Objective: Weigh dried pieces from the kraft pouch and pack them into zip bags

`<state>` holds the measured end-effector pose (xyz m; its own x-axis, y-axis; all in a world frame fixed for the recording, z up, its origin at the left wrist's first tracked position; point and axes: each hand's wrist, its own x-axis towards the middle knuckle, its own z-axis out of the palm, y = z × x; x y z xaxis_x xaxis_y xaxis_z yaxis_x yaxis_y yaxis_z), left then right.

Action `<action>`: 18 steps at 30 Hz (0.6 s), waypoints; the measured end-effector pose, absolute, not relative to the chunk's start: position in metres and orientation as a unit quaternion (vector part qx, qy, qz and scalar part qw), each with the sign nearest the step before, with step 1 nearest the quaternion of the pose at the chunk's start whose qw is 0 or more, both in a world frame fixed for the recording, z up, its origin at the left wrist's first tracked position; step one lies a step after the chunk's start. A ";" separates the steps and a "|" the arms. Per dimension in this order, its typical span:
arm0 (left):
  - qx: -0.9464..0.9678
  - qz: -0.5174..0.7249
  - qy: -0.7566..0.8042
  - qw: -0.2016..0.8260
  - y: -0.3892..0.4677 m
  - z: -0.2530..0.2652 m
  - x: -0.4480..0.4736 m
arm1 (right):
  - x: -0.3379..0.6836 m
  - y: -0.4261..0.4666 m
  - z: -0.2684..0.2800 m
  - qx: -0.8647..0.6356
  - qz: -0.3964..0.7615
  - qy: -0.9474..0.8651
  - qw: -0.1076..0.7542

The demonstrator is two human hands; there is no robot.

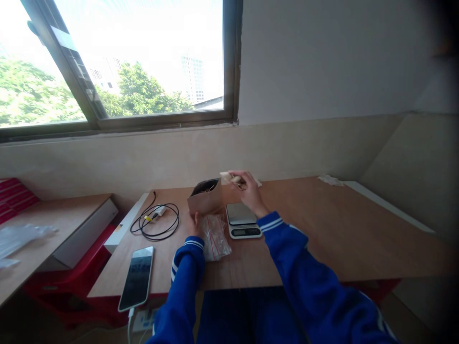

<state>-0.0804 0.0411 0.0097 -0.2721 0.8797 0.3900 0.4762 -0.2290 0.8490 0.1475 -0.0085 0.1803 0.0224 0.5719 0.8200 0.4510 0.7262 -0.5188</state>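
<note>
A wide window (158, 52) in a dark metal frame (232, 62) fills the upper left, its panes glaring with daylight. Green trees (139, 88) and a pale high-rise (193, 79) show through the glass. To its right runs a plain grey upper wall (322, 57), dimmer toward the right; below it a smooth beige lower wall (279, 148) stretches across and turns a corner at the far right. Against it stands a wood-topped desk (340, 234) with pale side edges. Another wooden table (77, 212) sits at the left, a red plastic stool (84, 263) between the two. Something red (383, 289) shows beneath the desk's right part.
</note>
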 end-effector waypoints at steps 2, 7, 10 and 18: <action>0.567 0.538 0.593 0.191 0.038 0.006 -0.080 | 0.136 0.018 0.212 -0.333 0.031 -0.754 0.565; 0.563 0.541 0.592 0.200 0.039 0.002 -0.079 | 0.102 0.054 0.229 -0.301 -0.040 -0.867 0.396; 0.564 0.542 0.588 0.204 0.040 -0.001 -0.079 | 0.093 0.057 0.216 -0.275 -0.054 -0.900 0.334; 0.564 0.576 0.555 0.205 0.041 -0.006 -0.079 | 0.096 0.053 0.204 -0.283 -0.003 -0.893 0.349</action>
<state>-0.0792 0.0406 -0.0057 -0.2787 0.8625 0.4223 0.3906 -0.2999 0.8703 0.0960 0.0529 0.2045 -0.5967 0.5033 0.6250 0.5076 0.8400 -0.1919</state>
